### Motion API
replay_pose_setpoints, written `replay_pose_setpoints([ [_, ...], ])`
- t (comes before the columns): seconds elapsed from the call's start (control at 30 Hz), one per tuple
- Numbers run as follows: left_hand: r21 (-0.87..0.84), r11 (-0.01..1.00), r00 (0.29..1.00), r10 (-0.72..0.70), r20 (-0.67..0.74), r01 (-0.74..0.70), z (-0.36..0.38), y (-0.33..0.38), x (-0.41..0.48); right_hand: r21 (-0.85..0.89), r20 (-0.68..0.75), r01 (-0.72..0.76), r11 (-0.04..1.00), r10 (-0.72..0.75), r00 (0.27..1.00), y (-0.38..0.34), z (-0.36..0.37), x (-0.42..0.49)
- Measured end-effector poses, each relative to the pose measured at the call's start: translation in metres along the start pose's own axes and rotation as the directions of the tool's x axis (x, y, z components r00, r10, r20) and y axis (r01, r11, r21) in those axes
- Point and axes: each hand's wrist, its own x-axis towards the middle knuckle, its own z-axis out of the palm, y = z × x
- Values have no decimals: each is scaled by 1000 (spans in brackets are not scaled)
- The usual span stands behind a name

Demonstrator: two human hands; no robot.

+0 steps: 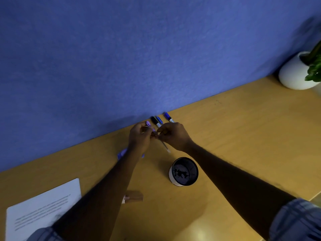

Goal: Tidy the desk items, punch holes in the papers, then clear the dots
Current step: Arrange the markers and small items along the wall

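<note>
Three markers lie beyond the cup on the bench, so with your left hand gripping a purple pen and your right hand pinching a thin pen, gather them together and lower all upright into that cup without tipping it.

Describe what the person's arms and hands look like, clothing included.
Both forearms are bare. The left sleeve and the right sleeve are blue-grey, denim-like cloth ending near the elbows. The left hand and the right hand wear no gloves, and no watch or ring shows.
</note>
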Motion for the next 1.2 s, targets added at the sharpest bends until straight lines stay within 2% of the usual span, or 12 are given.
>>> replay_pose_setpoints([
  [0.1, -70, 997, 1000, -25, 1, 25, -3, 0, 0, -47, -90, -45, 998, 40, 995, 12, -1, 5],
  [0.2, -98, 995, 999, -24, -36, 20, -12, -2, -2, -235, -173, -204, 950, 166, 971, 29, -4, 20],
  [0.27, -114, 993, 999, -35, -22, 32, -21, -5, -5, -373, -150, -271, 887, 231, 961, 34, -3, 31],
  [0.33, -107, 993, 999, -49, -3, 49, -33, -10, -6, -480, -104, -276, 833, 258, 961, 36, -1, 41],
  [0.57, -24, 998, 997, -52, -58, 50, -60, -19, -9, -574, -93, -307, 759, 312, 946, 35, 3, 56],
  [0.73, 12, 999, 996, -34, -77, 35, -71, -18, -17, -525, -146, -324, 787, 292, 945, 33, 0, 50],
  [1.03, 134, 990, 996, -20, -86, 31, -100, -24, -41, -433, -113, -173, 885, 137, 984, -26, 2, 3],
  [1.2, 140, 989, 994, -38, -99, 52, -117, -30, -63, -372, 86, 64, 926, -34, 996, -77, 37, -35],
])
